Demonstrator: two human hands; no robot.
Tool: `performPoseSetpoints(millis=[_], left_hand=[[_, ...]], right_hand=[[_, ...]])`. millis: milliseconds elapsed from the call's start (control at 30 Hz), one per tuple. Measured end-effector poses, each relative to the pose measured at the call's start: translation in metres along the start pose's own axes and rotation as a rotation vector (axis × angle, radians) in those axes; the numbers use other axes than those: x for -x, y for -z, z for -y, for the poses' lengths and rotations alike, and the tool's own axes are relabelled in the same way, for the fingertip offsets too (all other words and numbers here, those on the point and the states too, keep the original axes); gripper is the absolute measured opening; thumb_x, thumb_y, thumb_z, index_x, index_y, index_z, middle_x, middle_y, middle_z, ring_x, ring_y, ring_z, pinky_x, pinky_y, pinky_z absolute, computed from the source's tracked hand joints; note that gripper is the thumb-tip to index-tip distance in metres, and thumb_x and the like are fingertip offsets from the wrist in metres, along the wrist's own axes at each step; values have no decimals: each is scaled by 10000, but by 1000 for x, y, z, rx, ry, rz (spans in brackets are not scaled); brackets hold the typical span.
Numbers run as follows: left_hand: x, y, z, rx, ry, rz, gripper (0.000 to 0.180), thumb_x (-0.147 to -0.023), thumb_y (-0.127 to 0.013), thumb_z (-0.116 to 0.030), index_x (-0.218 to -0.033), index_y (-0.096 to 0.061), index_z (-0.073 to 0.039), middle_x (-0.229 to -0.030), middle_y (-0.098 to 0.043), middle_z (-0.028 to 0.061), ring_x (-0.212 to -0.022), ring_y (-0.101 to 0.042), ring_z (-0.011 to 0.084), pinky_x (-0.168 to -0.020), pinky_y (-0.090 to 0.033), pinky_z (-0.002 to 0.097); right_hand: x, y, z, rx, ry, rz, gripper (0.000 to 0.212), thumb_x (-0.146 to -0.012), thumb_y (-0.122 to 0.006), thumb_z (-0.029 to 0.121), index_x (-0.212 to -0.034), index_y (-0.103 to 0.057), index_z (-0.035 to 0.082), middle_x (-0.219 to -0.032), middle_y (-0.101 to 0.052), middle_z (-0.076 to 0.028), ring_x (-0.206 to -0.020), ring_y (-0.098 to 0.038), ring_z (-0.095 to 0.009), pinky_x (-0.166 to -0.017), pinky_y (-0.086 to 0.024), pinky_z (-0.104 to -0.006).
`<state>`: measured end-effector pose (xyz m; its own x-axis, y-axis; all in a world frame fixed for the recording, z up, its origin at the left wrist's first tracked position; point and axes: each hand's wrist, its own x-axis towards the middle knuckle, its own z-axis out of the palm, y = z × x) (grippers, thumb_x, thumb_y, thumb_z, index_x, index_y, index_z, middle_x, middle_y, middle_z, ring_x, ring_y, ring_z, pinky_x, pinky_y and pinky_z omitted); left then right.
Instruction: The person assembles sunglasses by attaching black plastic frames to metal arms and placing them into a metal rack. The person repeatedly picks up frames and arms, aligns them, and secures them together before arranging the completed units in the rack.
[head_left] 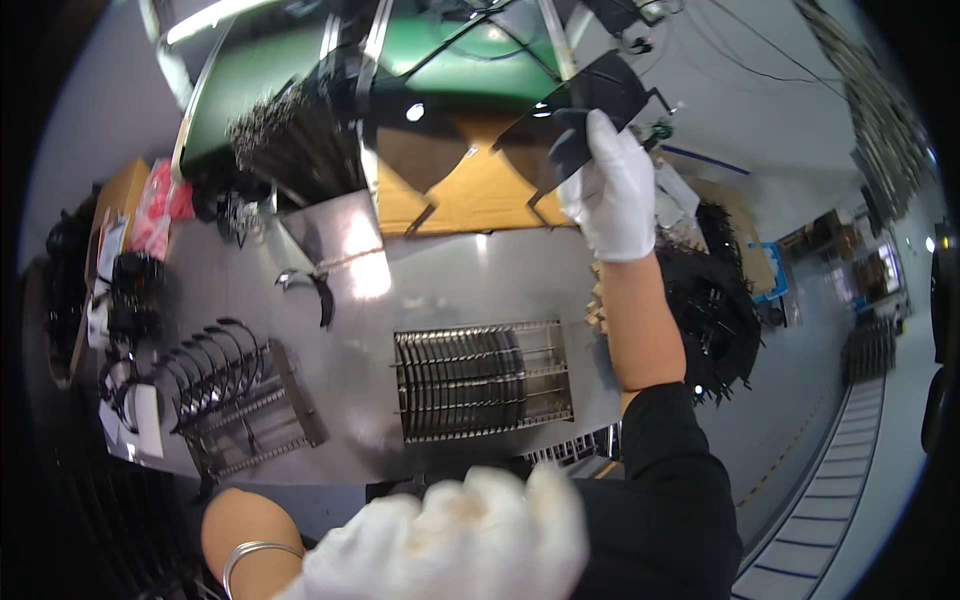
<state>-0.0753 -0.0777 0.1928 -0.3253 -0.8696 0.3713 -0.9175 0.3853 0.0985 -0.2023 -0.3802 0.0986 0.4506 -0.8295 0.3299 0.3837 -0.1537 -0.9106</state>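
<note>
Right hand gripping tinted sheet, left hand blurred

The right arm reaches well forward, bare below a black sleeve, its white-gloved right hand curled in a grip. The left hand — gloved too, blurred — hovers close to the body; a silver bangle rings the bare left forearm.
</note>
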Motion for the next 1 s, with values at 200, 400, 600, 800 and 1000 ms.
performPoseSetpoints(millis=[200, 400, 600, 800, 1000], left_hand=[[61, -74, 63, 336, 96, 83, 411, -909, -715, -242, -1274, -609, -87, -1032, -678, 102, -880, -705, 278, -702, -593, 362], [-31, -70, 84, 1192, -5, -1068, 845, -1017, -692, -281, -1644, -166, -73, -1561, -428, 209, -1309, -590, 374, -943, -626, 453], [-77, -103, 20, 1005, 229, -1254, 606, -1039, -532, -95, -1587, -294, 2, -1577, -419, 213, -1350, -551, 346, -1048, -538, 459], [-38, -167, 4, 1844, 287, -827, 752, -825, -496, 74, -1559, -332, 57, -1585, -424, 221, -1475, -428, 369, -1153, -450, 479], [54, -173, 67, 1947, 430, -863, 851, -783, -559, 0, -1602, -328, 14, -1687, -292, 220, -1544, -298, 428, -1291, -236, 551]], right_hand=[[55, -78, 88, -122, 15, 80, 379, -1103, -545, 301, -1007, -669, -44, -691, -660, -93, -404, -516, -122, -388, -372, -243], [96, -77, 98, 54, -55, 202, 290, -1065, -603, 231, -1100, -652, -52, -815, -708, -115, -651, -658, -145, -593, -528, -254], [127, -65, 36, 246, 163, 35, 605, -963, -682, 91, -1516, -464, -24, -1314, -649, -178, -1073, -681, -190, -907, -560, -307], [171, 37, -15, 527, -92, 552, 473, -887, -662, 45, -1359, -670, 38, -1246, -736, -109, -1020, -710, -221, -964, -552, -371], [252, 154, -102, -275, -825, -172, 599, -1095, -429, 506, -1410, -552, 11, -884, -693, -66, -546, -575, -121, -493, -505, -301]])
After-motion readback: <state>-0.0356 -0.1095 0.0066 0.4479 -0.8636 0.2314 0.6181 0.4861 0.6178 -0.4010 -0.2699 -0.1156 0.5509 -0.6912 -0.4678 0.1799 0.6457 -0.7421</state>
